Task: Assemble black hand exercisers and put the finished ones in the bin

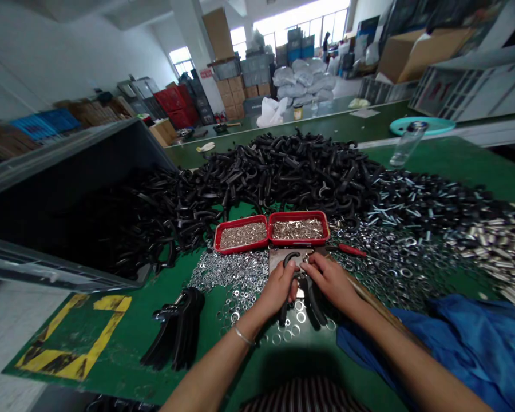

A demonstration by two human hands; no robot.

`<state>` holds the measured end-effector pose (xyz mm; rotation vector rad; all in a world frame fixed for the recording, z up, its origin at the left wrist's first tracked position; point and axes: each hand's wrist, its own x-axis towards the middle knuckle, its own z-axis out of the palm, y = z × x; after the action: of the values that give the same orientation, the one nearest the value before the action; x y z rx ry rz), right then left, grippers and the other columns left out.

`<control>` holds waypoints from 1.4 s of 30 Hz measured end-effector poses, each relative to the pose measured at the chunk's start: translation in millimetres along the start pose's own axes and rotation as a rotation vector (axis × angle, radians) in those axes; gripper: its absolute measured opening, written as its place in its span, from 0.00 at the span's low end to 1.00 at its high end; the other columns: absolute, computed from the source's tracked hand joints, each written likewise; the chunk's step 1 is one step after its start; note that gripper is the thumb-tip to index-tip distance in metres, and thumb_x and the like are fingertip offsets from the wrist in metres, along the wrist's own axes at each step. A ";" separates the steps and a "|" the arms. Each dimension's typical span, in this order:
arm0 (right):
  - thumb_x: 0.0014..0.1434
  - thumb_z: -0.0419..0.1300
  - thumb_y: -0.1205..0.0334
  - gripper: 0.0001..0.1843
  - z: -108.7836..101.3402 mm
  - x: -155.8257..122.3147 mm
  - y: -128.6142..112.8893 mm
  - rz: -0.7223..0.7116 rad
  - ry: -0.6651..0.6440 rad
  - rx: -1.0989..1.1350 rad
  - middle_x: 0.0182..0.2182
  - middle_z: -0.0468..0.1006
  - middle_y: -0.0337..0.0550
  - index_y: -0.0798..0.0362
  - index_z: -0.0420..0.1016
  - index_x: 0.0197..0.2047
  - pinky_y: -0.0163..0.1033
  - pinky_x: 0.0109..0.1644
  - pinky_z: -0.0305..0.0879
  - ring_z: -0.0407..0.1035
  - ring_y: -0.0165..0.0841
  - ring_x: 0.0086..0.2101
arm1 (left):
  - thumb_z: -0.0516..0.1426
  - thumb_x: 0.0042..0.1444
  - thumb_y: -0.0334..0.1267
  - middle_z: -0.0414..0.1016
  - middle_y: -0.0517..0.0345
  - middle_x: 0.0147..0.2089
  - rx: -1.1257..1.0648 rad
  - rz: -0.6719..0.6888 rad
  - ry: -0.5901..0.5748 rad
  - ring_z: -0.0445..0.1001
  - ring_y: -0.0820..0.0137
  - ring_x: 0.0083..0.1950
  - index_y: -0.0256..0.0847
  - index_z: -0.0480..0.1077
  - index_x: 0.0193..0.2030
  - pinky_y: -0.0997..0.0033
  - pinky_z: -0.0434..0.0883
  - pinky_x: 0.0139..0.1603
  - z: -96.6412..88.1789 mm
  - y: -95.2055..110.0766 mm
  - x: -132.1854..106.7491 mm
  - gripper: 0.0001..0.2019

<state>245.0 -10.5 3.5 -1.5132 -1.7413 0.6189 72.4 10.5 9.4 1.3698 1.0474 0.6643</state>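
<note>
My left hand (280, 286) is closed around a black curved handle (290, 258), whose hooked end rises above the fingers. Close beside it, my right hand (328, 280) has its fingers pinched together at a small metal piece (305, 259), too small to name. Both hands are over a metal plate (277, 260) on the green table. Below my right hand lie more black handles (315, 306). Several thin metal rings (299, 316) are scattered in front of the hands. Just beyond the plate stand two red trays, the left tray (218, 243) and the right tray (327, 229), holding small metal pins.
A large heap of black handles (283, 171) spreads behind the trays, beside a grey crate (68, 260). Black-headed bolts (416, 200) and metal sleeves (504, 246) are piled at right, near a blue cloth (463, 337). A red-handled screwdriver (352, 250) lies among rings. Stacked handles (180, 329) stand left.
</note>
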 end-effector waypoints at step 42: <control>0.65 0.56 0.58 0.10 -14.6 68.1 16.8 -0.130 -0.139 -0.306 0.38 0.81 0.49 0.51 0.78 0.41 0.43 0.47 0.64 0.70 0.42 0.42 | 0.63 0.47 0.64 0.77 0.46 0.31 0.932 0.143 0.009 0.79 0.50 0.38 0.41 0.71 0.40 0.58 0.71 0.42 -42.2 -9.2 31.1 0.26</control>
<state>264.5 57.6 14.3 -1.5735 -2.0980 0.4126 46.6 55.8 -1.4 2.2536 1.3441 0.2628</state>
